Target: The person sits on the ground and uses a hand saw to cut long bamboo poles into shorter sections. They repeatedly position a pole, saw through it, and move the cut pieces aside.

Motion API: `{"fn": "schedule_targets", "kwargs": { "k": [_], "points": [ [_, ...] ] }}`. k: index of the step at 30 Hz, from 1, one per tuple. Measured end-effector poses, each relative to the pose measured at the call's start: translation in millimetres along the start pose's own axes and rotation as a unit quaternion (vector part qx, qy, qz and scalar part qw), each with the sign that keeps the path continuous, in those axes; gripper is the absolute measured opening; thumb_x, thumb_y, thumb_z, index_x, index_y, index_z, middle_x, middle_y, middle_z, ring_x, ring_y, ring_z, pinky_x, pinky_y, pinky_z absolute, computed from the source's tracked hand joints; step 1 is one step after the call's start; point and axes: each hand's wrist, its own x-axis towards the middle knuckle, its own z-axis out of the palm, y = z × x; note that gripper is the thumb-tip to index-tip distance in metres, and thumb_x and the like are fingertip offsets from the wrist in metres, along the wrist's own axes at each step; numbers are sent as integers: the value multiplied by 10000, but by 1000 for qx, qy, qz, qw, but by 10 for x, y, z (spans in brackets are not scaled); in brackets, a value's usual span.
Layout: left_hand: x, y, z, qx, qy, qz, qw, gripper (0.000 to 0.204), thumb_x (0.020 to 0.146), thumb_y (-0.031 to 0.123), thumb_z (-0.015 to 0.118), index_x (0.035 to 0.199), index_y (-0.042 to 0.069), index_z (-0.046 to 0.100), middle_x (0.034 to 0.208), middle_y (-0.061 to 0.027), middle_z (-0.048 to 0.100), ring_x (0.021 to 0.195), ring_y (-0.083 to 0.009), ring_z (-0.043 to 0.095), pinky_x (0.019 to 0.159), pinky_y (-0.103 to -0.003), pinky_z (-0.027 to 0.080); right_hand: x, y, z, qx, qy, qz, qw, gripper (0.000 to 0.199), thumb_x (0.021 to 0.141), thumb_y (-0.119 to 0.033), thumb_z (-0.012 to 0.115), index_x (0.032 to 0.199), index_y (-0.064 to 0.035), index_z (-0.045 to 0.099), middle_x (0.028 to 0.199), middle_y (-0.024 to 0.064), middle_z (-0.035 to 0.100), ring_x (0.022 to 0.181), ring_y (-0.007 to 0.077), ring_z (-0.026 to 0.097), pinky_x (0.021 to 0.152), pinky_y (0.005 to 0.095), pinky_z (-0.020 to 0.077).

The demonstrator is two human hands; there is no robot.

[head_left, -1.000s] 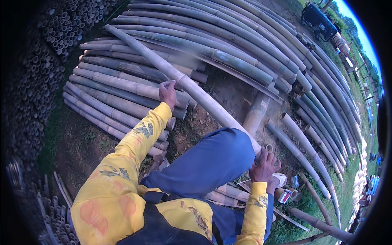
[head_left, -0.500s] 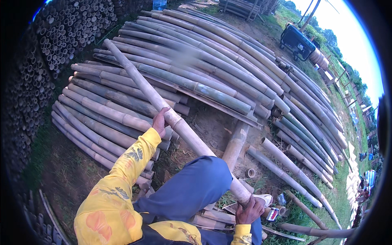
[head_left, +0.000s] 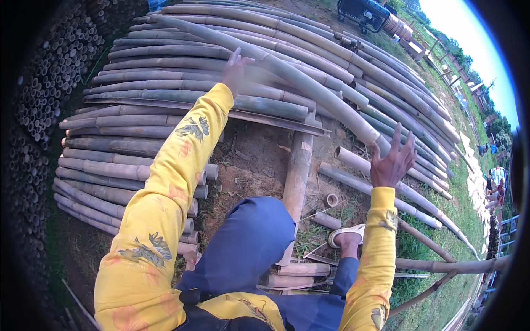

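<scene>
Stacked bamboo poles (head_left: 182, 118) before open hands (head_left: 393, 160)

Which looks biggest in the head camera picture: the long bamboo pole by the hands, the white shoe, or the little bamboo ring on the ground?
1. long bamboo pole
2. white shoe
3. little bamboo ring

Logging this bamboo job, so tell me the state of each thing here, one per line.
Long pole: tilted across the stack, motion-blurred.
Left hand: open, at the pole.
Right hand: open, fingers spread, off the pole.
Bamboo stack: lying flat in rows.
Post: lying on the ground.
</scene>
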Motion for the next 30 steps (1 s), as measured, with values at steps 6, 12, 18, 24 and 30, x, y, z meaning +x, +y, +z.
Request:
{"fn": "schedule_targets", "kwargs": {
  "k": [6, 12, 18, 24, 30],
  "points": [
    [-255, -504, -25, 346, -49, 174, 921, 677, 815, 259, 774, 1422, 42, 568, 1350, -182, 642, 1143, -303, 684, 1014, -428, 533, 486, -70, -570, 173, 161, -43, 971, 732, 933, -348, 762, 1583, -220, 451, 1620, 182, 401, 1510, 347, 374, 1231, 570, 231],
    [-605, -1183, -364, 629, -203, 196, 724, 754, 829, 483, 768, 1429, 79, 553, 1377, -162, 605, 1318, -331, 549, 1137, -457, 403, -1425, 870, -1205, 153, -171, 81, 970, 658, 876, -116, 770, 1492, -81, 541, 1565, 243, 418, 1414, 448, 467, 1147, 505, 415],
    [-491, -1555, -216, 765, -285, 99, 569, 841, 824, 660, 733, 1438, 118, 544, 1320, -121, 629, 1307, -291, 545, 1107, -457, 381, -3038, 1576, -2225, 155, -306, 363, 866, 655, 850, -146, 812, 1449, -38, 569, 1423, 234, 553, 1259, 358, 578, 977, 427, 539],
    [-446, -1617, -616, 742, -346, 164, 551, 540, 834, 498, 797, 1173, 107, 645, 1163, -110, 691, 1152, -307, 645, 1013, -438, 457, -2987, 1230, -2237, 68, -321, 438, 837, 597, 871, -173, 806, 1417, -34, 607, 1085, 189, 718, 879, 296, 686, 799, 397, 545],
    [-918, -1036, -584, 675, -457, 165, 555, 387, 883, 388, 723, 1071, 116, 522, 889, -148, 689, 830, -411, 704, 693, -527, 536, -2864, 1175, -2241, 82, -379, 427, 817, 596, 900, -307, 787, 1416, -59, 625, 1103, 181, 731, 916, 259, 695, 811, 390, 536]
  ]
}}
